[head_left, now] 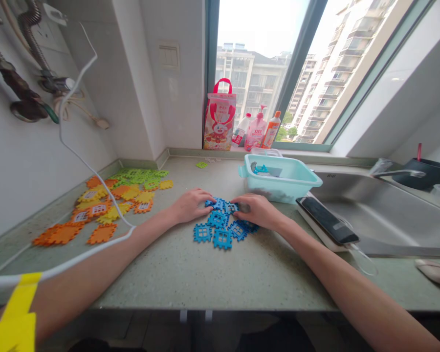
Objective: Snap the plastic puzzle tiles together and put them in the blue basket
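Observation:
Blue interlocking plastic tiles (pixel 222 238) with toothed edges and window-like cutouts lie in a loose heap on the counter. My left hand (pixel 191 204) is at the heap's upper left, thumb and fingers closed about the edge of a blue tile (pixel 217 203). From the other side, my right hand (pixel 255 209) grips a blue tile (pixel 231 208) between thumb and fingers. Darker blue tiles (pixel 250 226) lie partly hidden beneath the right hand. Just behind that hand stands a light teal plastic tub (pixel 278 188) with some blue and grey pieces inside.
Orange tiles (pixel 101 233), yellow tiles (pixel 117 211) and green tiles (pixel 139 176) spread across the left side. A white cable (pixel 91 168) hangs over my left forearm. On the right, a phone (pixel 328 220) rests on a white block by the steel sink (pixel 374 215). Bottles (pixel 255 131) line the windowsill.

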`<state>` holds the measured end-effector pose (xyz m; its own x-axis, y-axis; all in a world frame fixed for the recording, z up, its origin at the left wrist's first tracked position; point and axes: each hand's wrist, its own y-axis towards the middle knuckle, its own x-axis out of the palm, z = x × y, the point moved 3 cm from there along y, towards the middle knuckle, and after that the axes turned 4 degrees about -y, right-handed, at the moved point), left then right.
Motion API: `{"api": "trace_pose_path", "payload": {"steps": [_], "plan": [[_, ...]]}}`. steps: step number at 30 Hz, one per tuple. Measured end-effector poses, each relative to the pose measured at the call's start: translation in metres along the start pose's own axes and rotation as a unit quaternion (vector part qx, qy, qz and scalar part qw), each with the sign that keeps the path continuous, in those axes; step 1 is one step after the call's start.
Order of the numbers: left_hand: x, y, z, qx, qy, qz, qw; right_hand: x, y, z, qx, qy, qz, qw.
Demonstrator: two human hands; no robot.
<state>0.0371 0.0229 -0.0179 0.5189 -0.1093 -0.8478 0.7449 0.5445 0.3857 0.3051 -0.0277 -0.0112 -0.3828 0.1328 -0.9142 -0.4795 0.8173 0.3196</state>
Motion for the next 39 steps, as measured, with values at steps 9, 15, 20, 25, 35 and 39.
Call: {"api": "trace_pose_path", "payload": {"steps": [9,15,20,25,35,39], "plan": [[0.005,0.004,-0.004,0.015,-0.031,-0.013,0.999,-0.006,-0.002,0.001,-0.009,-0.042,0.004,0.999],[0.01,0.003,0.0,-0.049,-0.13,0.015,0.99,-0.021,-0.002,-0.006,-0.002,-0.002,0.152,0.988],[0.02,0.003,-0.002,-0.063,-0.179,0.039,0.981,0.001,0.004,-0.02,-0.017,0.045,0.169,0.985],[0.018,0.004,0.001,-0.068,-0.122,0.031,0.99,0.016,0.008,-0.021,-0.029,0.056,0.064,0.996],[0.004,0.007,0.001,-0.047,-0.046,-0.003,0.998,-0.01,-0.001,-0.016,-0.057,0.056,-0.014,0.997],[-0.007,0.002,-0.019,-0.11,-0.011,0.032,0.993,-0.036,-0.012,-0.006,-0.043,0.066,-0.115,0.99]]}}
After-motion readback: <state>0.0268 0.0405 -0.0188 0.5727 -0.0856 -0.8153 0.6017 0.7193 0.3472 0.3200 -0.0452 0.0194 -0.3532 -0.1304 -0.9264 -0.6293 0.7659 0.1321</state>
